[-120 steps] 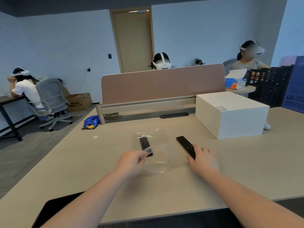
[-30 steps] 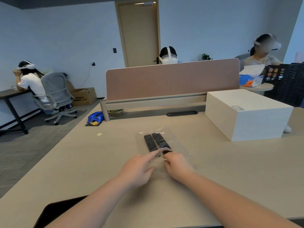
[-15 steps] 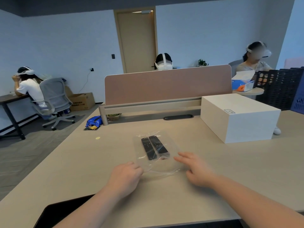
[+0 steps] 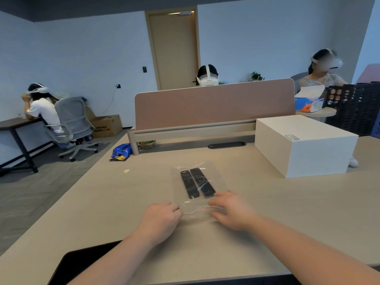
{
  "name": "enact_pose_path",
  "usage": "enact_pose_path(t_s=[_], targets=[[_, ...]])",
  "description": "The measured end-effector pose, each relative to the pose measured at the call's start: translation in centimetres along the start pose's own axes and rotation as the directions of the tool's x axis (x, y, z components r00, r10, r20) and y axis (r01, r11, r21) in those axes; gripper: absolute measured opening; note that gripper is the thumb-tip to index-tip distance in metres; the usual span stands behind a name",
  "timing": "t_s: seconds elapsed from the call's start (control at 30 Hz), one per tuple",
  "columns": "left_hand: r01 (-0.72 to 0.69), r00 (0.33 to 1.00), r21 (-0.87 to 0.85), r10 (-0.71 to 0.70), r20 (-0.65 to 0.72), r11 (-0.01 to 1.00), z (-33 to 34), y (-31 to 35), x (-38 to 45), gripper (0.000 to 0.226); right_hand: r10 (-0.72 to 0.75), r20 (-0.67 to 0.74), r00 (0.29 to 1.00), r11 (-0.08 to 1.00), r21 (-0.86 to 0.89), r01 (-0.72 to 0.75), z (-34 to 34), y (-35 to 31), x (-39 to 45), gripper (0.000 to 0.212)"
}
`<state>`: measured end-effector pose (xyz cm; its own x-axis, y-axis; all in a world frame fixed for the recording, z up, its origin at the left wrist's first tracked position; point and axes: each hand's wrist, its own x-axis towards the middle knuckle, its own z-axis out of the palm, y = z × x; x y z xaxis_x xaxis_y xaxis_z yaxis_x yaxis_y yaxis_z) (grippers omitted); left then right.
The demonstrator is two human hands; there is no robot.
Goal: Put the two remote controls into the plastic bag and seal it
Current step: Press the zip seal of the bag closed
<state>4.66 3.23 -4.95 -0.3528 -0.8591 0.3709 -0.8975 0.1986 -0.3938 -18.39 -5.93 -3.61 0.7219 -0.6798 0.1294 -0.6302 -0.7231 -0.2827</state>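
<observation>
Under hands [image 4: 197, 214], bag's [image 4: 178, 194] seal hidden

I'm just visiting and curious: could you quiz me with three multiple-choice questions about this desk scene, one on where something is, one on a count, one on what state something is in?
1. Where does the white box stand relative to the plastic bag?
A. Far right of it
B. Near left of it
C. On top of it

2. How many remote controls lie in the bag?
A. One
B. Two
C. Three

3. What are the hands doing?
A. Both lifted off the desk
B. Both at the bag's near edge, by its red strip
C. Each gripping a remote

Answers:
1. A: the box sits toward the desk's far right.
2. B: the left remote and right remote lie side by side inside.
3. B: the left hand and right hand flank the red seal strip; whether it is fully closed cannot be told.
</observation>
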Motion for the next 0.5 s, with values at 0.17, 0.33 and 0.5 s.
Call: enact_pose_path(t_s=[0.17,0.33,0.5], targets=[[0.024,0.999,-0.019,-0.025,-0.028,1.000,-0.2,0.5,0.7,0.026,-0.100,-0.037,0.994,0.994,-0.055,0.098,0.2,-1.7,1.0,0.039],[0.071,0.994,-0.118,-0.080,-0.078,0.991,0.1,0.7,0.8,0.019,-0.195,-0.105,0.975,0.978,-0.096,0.185,0.7,-3.6,1.2,0.034],[0.113,0.977,-0.157,-0.139,-0.161,0.981,-0.2,0.7,0.9,0.019,-0.215,-0.157,0.964,0.971,-0.139,0.194,1.8,-4.0,2.0,0.028]])
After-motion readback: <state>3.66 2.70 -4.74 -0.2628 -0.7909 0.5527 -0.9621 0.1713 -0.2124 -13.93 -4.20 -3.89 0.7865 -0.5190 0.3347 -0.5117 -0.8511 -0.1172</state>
